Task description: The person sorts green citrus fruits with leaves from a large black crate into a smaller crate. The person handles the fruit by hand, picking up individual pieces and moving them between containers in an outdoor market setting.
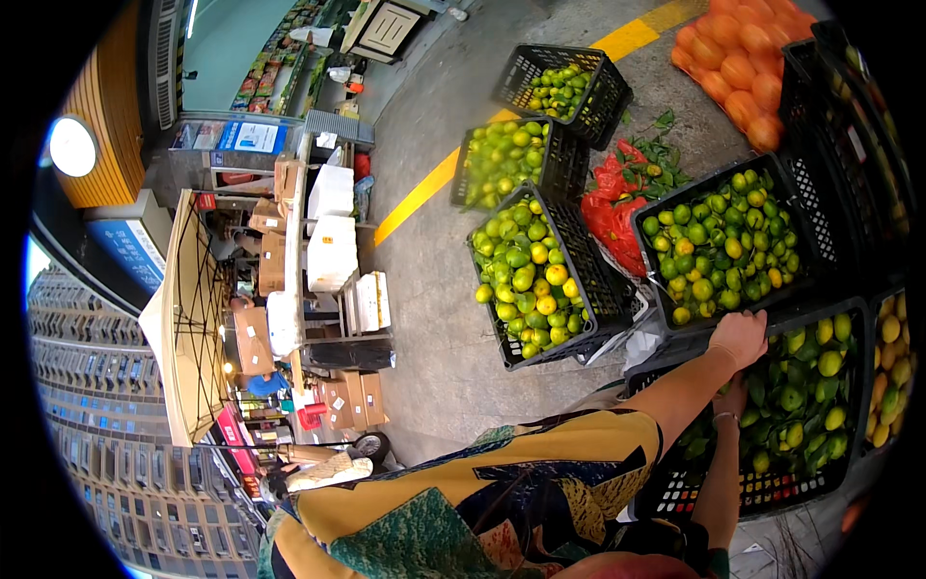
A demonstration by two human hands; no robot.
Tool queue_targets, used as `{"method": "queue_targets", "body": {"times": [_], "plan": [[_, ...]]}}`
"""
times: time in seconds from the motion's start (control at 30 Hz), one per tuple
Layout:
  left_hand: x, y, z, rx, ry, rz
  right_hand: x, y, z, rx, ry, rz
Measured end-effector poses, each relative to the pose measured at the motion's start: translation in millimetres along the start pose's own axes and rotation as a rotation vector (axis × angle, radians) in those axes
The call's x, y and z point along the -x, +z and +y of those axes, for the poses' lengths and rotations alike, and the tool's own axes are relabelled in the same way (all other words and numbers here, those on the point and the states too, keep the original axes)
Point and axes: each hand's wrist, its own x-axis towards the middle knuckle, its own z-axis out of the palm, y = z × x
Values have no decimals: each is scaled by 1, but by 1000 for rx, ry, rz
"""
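Observation:
My left hand [738, 339] is closed over the near rim of a black plastic crate [640, 217] filled with small green and yellow citrus fruit [716, 231]. Close below it, my right hand [731, 396], with a bracelet at the wrist, reaches past the same crate's edge; my left forearm and shadow partly hide its fingers, so its hold is unclear. Under both arms lies another black crate [839, 488] of green citrus [792, 394] with leaves. Left of my hands, a tilted black crate [535, 354] holds more green and yellow citrus [532, 275].
Two further citrus crates [557, 54] [463, 195] stand beyond. Red plastic bags [615, 217] and loose leaves lie between crates. Orange fruit in net bags [738, 65] and stacked black crates [832, 145] are at upper right. A stall with foam boxes [331, 253] stands left.

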Motion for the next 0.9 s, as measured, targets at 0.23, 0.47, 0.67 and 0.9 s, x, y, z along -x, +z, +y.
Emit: {"method": "queue_targets", "body": {"times": [0.23,0.47,0.67,0.9], "plan": [[-3,-10,-2,40,0,-52,63,-53,-1,126,26,206],[-3,-3,-2,31,16,-5,64,-21,25,451,220,-103],[4,-1,-3,26,0,-2,33,-4,9,307,160,58],[-3,1,18,-141,-6,21,26,-36,-59,26,213,-109]]}}
